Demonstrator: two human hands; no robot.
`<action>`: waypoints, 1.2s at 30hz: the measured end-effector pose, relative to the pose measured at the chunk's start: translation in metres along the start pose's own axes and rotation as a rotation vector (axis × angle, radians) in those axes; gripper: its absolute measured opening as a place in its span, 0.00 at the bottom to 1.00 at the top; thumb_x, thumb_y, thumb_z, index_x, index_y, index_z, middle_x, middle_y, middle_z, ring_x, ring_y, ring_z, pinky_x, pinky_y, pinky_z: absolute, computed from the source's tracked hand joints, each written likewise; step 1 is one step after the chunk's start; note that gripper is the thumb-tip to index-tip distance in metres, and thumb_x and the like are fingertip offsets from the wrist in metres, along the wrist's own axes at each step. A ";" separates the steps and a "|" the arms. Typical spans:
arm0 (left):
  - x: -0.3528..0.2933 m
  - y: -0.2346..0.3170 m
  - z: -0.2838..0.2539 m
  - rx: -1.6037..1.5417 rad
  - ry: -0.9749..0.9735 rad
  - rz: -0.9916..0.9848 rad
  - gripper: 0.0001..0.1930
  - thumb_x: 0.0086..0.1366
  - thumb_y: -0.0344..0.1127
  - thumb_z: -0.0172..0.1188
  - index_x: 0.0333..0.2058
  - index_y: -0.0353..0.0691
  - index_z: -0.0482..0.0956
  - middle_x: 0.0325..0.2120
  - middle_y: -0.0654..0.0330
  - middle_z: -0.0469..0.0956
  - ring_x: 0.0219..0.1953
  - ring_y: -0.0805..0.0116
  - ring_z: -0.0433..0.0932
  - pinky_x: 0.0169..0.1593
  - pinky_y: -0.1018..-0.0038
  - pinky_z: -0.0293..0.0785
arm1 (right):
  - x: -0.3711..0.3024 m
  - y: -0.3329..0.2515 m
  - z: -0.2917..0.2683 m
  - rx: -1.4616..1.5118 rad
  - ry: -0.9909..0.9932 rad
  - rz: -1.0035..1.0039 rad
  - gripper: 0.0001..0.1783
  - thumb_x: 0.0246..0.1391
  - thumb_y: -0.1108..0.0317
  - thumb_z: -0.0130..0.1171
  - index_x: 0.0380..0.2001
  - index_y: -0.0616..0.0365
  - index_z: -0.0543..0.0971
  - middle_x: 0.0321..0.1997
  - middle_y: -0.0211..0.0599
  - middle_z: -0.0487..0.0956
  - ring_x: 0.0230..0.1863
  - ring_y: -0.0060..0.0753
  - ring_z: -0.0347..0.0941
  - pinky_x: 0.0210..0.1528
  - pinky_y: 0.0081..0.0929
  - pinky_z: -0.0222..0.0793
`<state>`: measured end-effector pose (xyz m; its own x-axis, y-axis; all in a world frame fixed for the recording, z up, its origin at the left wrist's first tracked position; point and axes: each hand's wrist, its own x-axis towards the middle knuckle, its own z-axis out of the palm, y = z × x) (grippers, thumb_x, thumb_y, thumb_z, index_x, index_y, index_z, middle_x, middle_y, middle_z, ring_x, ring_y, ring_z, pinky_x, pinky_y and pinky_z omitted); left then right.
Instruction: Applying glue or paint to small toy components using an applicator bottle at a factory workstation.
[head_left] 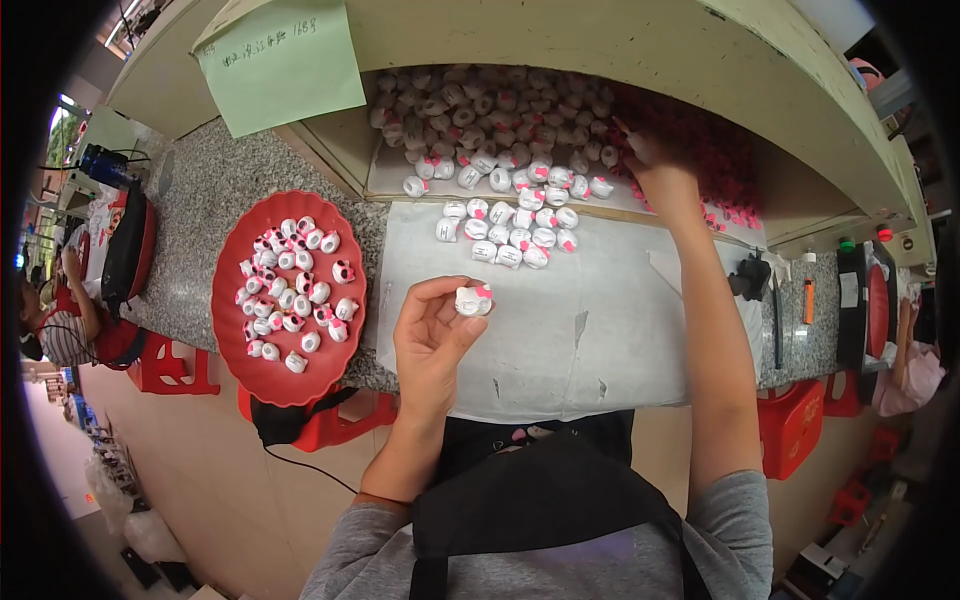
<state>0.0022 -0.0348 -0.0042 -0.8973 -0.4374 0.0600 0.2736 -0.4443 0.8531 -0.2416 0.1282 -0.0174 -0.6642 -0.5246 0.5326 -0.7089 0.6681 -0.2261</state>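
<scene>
Between the thumb and fingers of my left hand (428, 350) is a small white cat-head figurine (473, 301) with a pink bow, held above the white work sheet (530, 350). My right hand (655, 155) reaches far into the shelf opening, beside a heap of small pink pieces (715, 150). Its fingers are dim and smeared, and whether they hold anything is not plain. Left of that heap lies a large pile of white heads (480, 110). Several more white heads (520, 238) stand in loose rows on the sheet's far part, some with pink bows.
A red scalloped tray (230, 340) with several white heads, some with dark and pink parts, rests on the speckled counter at left. A green paper note (285, 75) hangs from the shelf. An orange stick (808, 302) lies at right, near red stools (795, 430). Other people sit at both sides.
</scene>
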 end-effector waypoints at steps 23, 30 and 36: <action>0.003 -0.021 0.038 0.055 -0.294 -0.052 0.17 0.46 0.21 0.53 0.36 0.33 0.62 0.39 0.50 0.65 0.47 0.63 0.62 0.49 0.72 0.56 | -0.089 -0.111 -0.070 1.059 -0.222 0.650 0.08 0.37 0.77 0.52 0.27 0.64 0.70 0.20 0.31 0.71 0.16 0.13 0.60 0.16 0.10 0.54; -0.006 -0.021 0.040 -0.004 -0.303 -0.135 0.17 0.46 0.22 0.54 0.36 0.33 0.62 0.37 0.51 0.67 0.46 0.62 0.63 0.49 0.70 0.57 | -0.104 -0.116 -0.070 1.302 -0.211 0.727 0.05 0.37 0.78 0.53 0.23 0.64 0.69 0.18 0.32 0.69 0.16 0.17 0.61 0.17 0.12 0.55; -0.010 -0.023 0.039 -0.120 -0.286 -0.155 0.17 0.46 0.22 0.54 0.36 0.34 0.62 0.35 0.53 0.67 0.45 0.60 0.63 0.48 0.69 0.59 | -0.114 -0.118 -0.058 1.748 -0.133 0.922 0.05 0.36 0.80 0.54 0.21 0.65 0.69 0.19 0.35 0.70 0.14 0.19 0.62 0.15 0.15 0.55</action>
<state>-0.0089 0.0100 -0.0045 -0.9875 -0.1281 0.0923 0.1504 -0.5846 0.7973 -0.0686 0.1399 -0.0042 -0.8533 -0.4686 -0.2286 0.4351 -0.3986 -0.8073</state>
